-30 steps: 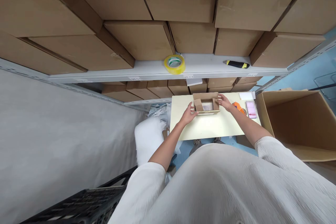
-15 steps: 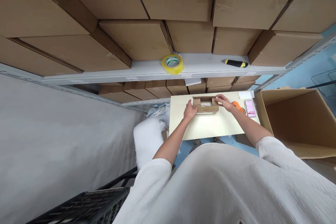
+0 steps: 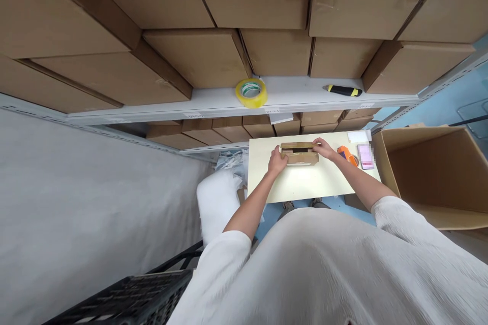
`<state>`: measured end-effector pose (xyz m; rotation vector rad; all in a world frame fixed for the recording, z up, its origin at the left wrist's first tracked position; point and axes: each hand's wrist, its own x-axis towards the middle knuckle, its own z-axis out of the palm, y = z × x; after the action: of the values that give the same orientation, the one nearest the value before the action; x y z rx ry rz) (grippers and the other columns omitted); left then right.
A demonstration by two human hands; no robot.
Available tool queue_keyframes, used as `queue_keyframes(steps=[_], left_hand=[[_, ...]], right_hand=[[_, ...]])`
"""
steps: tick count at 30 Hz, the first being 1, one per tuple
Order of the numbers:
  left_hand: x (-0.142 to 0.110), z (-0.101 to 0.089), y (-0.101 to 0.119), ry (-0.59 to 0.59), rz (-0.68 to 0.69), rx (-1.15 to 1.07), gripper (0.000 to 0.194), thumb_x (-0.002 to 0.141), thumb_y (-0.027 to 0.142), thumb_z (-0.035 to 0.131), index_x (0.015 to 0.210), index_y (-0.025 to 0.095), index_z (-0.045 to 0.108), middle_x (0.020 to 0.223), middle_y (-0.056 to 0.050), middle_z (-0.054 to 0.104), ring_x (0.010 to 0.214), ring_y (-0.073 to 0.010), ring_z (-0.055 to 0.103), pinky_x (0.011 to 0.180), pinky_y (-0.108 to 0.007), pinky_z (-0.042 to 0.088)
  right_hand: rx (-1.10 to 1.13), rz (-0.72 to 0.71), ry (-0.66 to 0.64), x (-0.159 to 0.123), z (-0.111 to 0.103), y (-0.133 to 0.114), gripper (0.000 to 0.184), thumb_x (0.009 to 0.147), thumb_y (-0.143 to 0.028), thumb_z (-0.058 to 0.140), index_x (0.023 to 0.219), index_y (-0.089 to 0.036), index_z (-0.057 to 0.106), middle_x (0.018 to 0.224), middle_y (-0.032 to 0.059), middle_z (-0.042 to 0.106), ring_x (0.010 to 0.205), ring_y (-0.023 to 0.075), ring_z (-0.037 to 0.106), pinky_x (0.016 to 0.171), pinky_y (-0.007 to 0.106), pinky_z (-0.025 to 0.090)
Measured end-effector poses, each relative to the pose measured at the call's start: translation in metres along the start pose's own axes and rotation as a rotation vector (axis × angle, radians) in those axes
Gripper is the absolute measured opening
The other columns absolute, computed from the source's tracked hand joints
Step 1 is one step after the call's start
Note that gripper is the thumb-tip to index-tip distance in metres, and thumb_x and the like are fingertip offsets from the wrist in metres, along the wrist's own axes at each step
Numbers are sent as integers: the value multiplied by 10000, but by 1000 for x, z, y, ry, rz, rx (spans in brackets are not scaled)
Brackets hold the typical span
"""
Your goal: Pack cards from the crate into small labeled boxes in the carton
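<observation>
A small brown cardboard box (image 3: 302, 159) lies on the pale yellow tabletop (image 3: 297, 185), its long top flaps partly folded in with a dark gap between them. My left hand (image 3: 276, 161) grips the box's left end, thumb on the near side. At the right end, my right hand (image 3: 323, 148) has its fingers closed on the far flap's corner. What lies inside the box is mostly hidden by the flaps. Just right of my right hand are an orange tape dispenser (image 3: 346, 155) and a phone (image 3: 366, 156) with a pink screen.
A yellow tape roll (image 3: 251, 93) and a black-and-yellow utility knife (image 3: 343, 91) lie on the grey shelf (image 3: 293, 86) among stacked cartons. A large open carton (image 3: 430, 172) stands right of the table. White foam sheeting (image 3: 217, 203) is at the left, with a black crate (image 3: 125, 294) below.
The box's far flap and end flaps have been folded inward, so its opening has narrowed to a slit. Both hands stay at the box's ends.
</observation>
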<state>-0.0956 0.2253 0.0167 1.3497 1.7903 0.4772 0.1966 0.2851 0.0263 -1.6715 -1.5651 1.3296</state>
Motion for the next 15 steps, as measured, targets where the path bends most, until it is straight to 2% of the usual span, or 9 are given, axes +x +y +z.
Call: queue_keyframes(steps=[2, 4, 6, 9, 12, 15], left_hand=[[2, 2, -2, 18, 9, -7, 816, 987, 437, 668, 1709, 209, 361, 1513, -197, 598, 1343, -371, 658, 1127, -483, 526], [4, 3, -3, 21, 4, -7, 802, 992, 419, 665, 1703, 202, 367, 1479, -193, 614, 1331, -365, 663, 1127, -476, 524], [4, 3, -3, 6, -13, 2, 787, 1005, 398, 647, 1705, 184, 359, 1449, -194, 624, 1310, -360, 669, 1130, -481, 523], [0, 1, -1, 6, -5, 40, 765, 1016, 341, 629, 1709, 179, 350, 1446, -196, 616, 1311, -364, 655, 1145, -508, 517], [-11, 1, 4, 63, 165, 145, 684, 1016, 271, 603, 1674, 191, 431, 1543, -214, 556, 1433, -410, 559, 1213, -570, 458], [-26, 9, 14, -6, 442, 241, 582, 1039, 230, 520, 1621, 215, 525, 1620, -193, 528, 1518, -420, 475, 1274, -615, 383]], right_hand=[[79, 46, -75, -3, -5, -2, 281, 826, -472, 753, 996, -267, 663, 1143, 42, 702, 1057, 249, 676, 950, 412, 599], [85, 55, -97, -6, -8, -1, 318, 811, -482, 802, 1009, -266, 680, 1225, 61, 697, 1105, 262, 671, 994, 436, 592], [33, 28, -89, -9, -7, 2, 371, 751, -423, 857, 1042, -270, 684, 1292, 72, 676, 1138, 267, 659, 1043, 462, 581], [-49, -19, -59, -12, -2, 10, 409, 722, -338, 819, 1101, -287, 672, 1342, 59, 657, 1203, 267, 640, 1123, 483, 550], [-68, -60, -58, -13, 2, 16, 405, 745, -316, 772, 1136, -296, 666, 1347, 47, 678, 1240, 277, 636, 1159, 498, 526], [-62, -79, -80, -13, 4, 16, 418, 757, -298, 756, 1167, -295, 674, 1354, 45, 696, 1237, 290, 646, 1153, 507, 528]])
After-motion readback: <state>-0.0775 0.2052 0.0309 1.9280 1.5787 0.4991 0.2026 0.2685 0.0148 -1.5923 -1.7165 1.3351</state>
